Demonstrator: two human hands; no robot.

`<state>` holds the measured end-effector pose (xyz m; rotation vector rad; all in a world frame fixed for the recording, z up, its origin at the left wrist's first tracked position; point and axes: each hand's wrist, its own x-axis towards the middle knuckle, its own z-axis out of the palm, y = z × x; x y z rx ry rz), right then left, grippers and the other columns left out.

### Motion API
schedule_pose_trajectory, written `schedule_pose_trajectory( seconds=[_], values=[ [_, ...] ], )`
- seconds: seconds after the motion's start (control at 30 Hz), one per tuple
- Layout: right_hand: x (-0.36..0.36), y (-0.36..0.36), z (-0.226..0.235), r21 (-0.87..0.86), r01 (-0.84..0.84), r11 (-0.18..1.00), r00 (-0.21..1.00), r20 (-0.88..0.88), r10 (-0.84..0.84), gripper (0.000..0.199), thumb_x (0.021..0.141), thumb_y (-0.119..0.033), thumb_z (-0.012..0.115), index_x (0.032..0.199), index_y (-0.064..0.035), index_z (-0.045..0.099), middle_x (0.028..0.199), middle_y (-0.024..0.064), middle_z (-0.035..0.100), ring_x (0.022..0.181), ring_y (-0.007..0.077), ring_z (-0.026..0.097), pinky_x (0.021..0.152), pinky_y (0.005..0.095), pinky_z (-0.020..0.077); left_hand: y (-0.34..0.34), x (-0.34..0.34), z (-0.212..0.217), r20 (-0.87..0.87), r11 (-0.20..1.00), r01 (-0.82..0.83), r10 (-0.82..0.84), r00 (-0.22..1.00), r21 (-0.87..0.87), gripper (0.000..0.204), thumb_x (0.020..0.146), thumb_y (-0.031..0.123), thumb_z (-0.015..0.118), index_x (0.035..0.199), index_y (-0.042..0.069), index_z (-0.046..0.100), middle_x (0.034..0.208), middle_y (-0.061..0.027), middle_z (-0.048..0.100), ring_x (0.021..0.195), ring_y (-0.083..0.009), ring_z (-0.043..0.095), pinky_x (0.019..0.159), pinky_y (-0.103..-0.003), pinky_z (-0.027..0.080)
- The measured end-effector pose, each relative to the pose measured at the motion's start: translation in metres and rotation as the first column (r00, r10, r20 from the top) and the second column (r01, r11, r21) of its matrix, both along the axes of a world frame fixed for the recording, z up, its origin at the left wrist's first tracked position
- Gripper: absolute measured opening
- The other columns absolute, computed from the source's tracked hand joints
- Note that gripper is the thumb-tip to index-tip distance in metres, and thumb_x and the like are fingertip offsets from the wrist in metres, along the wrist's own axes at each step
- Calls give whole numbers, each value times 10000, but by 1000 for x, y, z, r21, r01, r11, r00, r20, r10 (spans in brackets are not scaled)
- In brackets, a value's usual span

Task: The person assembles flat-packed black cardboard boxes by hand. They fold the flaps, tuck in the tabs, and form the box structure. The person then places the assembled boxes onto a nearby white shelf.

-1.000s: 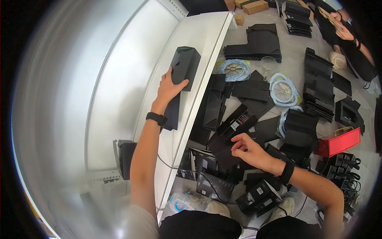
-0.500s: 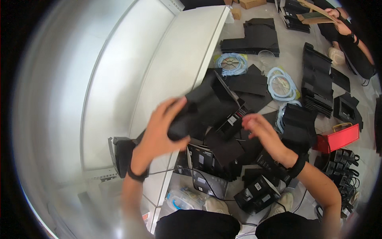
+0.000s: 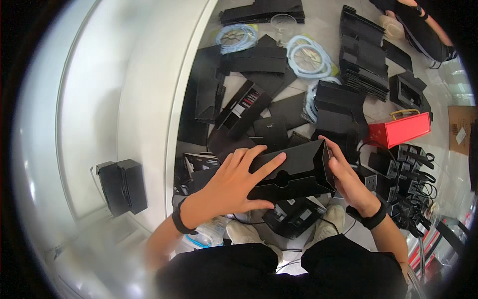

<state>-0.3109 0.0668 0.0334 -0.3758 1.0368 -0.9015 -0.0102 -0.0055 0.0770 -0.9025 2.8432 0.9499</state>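
Observation:
A black cardboard box (image 3: 294, 174) is held in front of me above the floor, with a small notch and a tab on its near side. My left hand (image 3: 231, 179) grips it from the left, fingers over the top and thumb at the lower edge. My right hand (image 3: 351, 184) braces the box's right end, its fingers along the folded end flap. Below the box, black printed boxes (image 3: 294, 218) lie between my shoes.
A white shelf unit (image 3: 144, 99) stands on the left, with a pair of black boxes (image 3: 122, 187) on it. Flattened black cardboard (image 3: 256, 60), coiled light-blue hoses (image 3: 308, 57), a red box (image 3: 401, 130) and black cabled devices (image 3: 403, 169) cover the floor. A person's arm (image 3: 438, 30) shows far right.
Both hands have come down toward my body and closed in on a black box, now held between them. The view has shifted, so the floor items sit further up and left.

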Motion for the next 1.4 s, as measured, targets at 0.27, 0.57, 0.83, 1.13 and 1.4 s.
schedule_pose_trajectory(
  seconds=[0.27, 0.57, 0.83, 1.13, 1.4],
  values=[
    [-1, 4, -28, -131, -266, 955, 833, -530, 159, 1058, 894, -381, 898, 1634, -19, 233, 1388, 237, 577, 1297, 293, 597, 1110, 390, 473, 11, -11, -29, 46, 994, -101, 99, 994, 40, 990, 880, 422, 849, 1680, 111, 355, 1472, -251, 450, 1288, -435, 496, 1105, -506, 459],
    [-30, -1, -38, -173, -157, 972, 816, -577, 29, 989, 926, -338, 873, 1657, -82, 258, 1242, 181, 630, 1189, 261, 640, 1043, 385, 505, -11, 127, 5, 407, 609, -587, 424, 809, 533, 591, 946, 326, 828, 1400, 20, 606, 1143, -175, 760, 1065, -260, 752, 933, -377, 573],
    [8, -5, -43, -184, -211, 960, 856, -510, 91, 872, 993, -311, 805, 1642, -67, 276, 1419, 246, 581, 1304, 283, 603, 1117, 391, 470, 32, 36, 21, -187, 296, -71, 752, 632, 953, 992, 990, 650, 661, 1664, 4, 326, 1640, -231, 367, 1497, -375, 417, 1226, -527, 354],
    [33, -4, -58, -242, -230, 943, 924, -357, 134, 647, 1111, -281, 584, 1641, -84, 268, 1573, 195, 448, 1476, 283, 433, 1226, 391, 345, 47, -22, -46, -118, 976, -216, 213, 970, -12, 928, 796, 277, 910, 1623, 232, 491, 1717, -287, 234, 1566, -520, 269, 1233, -651, 277],
    [44, -10, -38, -57, -401, 914, 839, -423, 342, 967, 972, -597, 735, 1627, -82, 244, 1473, 234, 489, 1358, 314, 531, 1116, 422, 466, 50, -8, -71, -148, 971, -198, 178, 973, -133, 937, 771, 281, 915, 1612, 296, 503, 1659, -267, 344, 1490, -478, 393, 1193, -616, 340]
  ],
)
